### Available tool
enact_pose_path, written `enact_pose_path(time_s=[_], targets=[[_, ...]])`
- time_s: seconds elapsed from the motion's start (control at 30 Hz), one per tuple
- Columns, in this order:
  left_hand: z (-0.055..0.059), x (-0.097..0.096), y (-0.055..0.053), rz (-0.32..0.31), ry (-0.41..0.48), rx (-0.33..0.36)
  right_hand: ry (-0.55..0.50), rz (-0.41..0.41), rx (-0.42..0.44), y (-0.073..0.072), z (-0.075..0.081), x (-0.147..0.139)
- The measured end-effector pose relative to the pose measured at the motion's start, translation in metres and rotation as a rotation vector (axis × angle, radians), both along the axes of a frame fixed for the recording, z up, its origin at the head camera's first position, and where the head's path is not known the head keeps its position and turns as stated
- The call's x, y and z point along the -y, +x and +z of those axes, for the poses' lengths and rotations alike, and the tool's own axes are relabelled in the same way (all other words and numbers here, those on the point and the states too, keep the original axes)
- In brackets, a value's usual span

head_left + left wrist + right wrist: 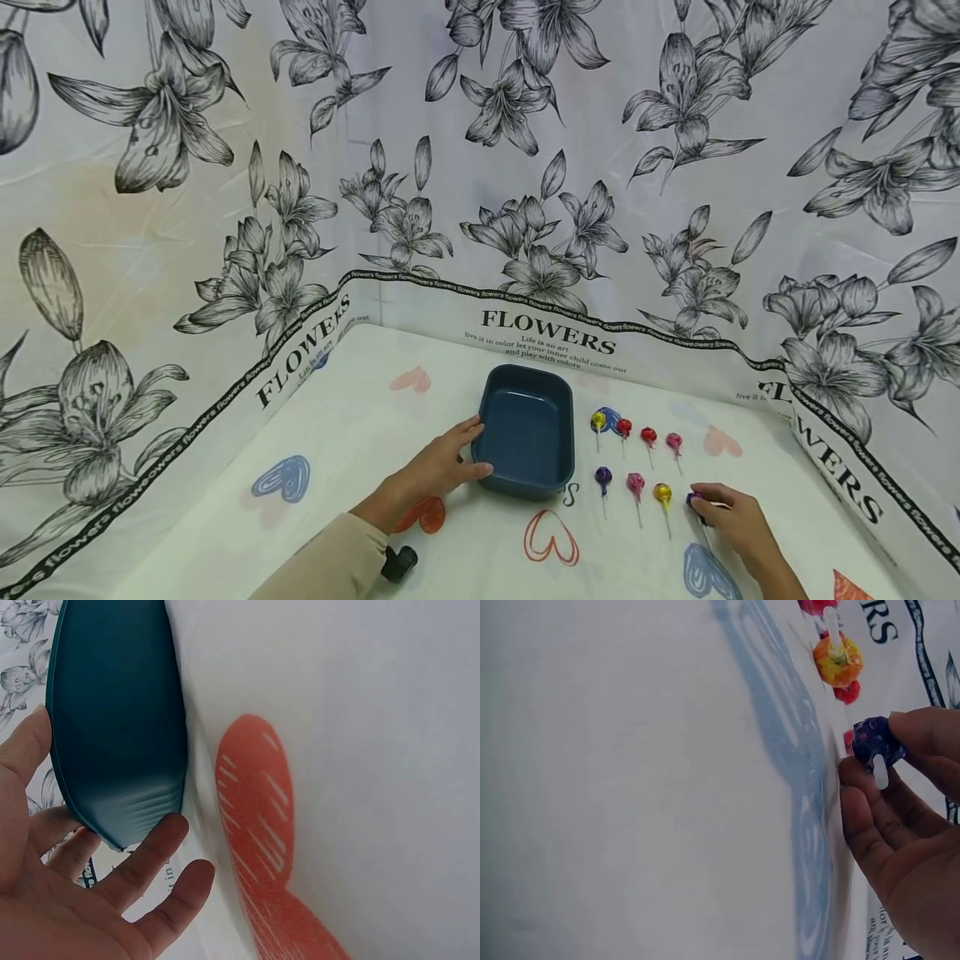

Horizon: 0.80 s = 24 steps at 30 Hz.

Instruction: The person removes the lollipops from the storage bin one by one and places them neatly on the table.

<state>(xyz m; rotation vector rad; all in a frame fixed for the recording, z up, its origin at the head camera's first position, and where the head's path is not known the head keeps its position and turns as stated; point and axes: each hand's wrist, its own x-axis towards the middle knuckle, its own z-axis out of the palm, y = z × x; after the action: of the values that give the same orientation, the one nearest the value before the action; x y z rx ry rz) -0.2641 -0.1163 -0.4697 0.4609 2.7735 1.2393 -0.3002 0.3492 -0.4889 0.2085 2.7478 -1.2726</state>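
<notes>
A dark blue rectangular bin (pixel 528 487) stands upright on the white cloth. My left hand (pixel 438 462) rests against its left side with fingers spread; the left wrist view shows fingertips at the rim and outer wall. At the right, my right hand (pixel 738 525) pinches a purple-wrapped lollipop (pixel 875 741) by its head between thumb and fingers, white stick pointing down toward the camera. Left of that hand, in the front row, lie a yellow lollipop (pixel 662 493), a pink lollipop (pixel 636 483) and another purple lollipop (pixel 603 477).
Behind them runs a back row: a yellow lollipop (pixel 597 420), two red ones (pixel 648 436) and a pink one (pixel 674 442). A small black object (pixel 400 564) lies beside my left sleeve. Flower-printed curtain (pixel 540 250) encloses the table's back and sides.
</notes>
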Motion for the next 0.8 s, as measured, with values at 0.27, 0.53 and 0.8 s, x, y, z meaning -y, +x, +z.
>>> enact_pose_path(time_s=[0.27, 0.53, 0.8], targets=[[-0.0011, -0.0003, 0.0000, 0.007, 0.012, -0.003, 0.032, 0.007, -0.030, 0.0018, -0.0032, 0.0006], [-0.0028, -0.0009, 0.0018, -0.005, 0.006, 0.009, 0.055, 0.006, -0.007, 0.0065, -0.0036, 0.0035], [0.0013, -0.0007, 0.0010, -0.018, 0.027, -0.005, 0.070, 0.041, -0.028, 0.0052, 0.0031, 0.0055]])
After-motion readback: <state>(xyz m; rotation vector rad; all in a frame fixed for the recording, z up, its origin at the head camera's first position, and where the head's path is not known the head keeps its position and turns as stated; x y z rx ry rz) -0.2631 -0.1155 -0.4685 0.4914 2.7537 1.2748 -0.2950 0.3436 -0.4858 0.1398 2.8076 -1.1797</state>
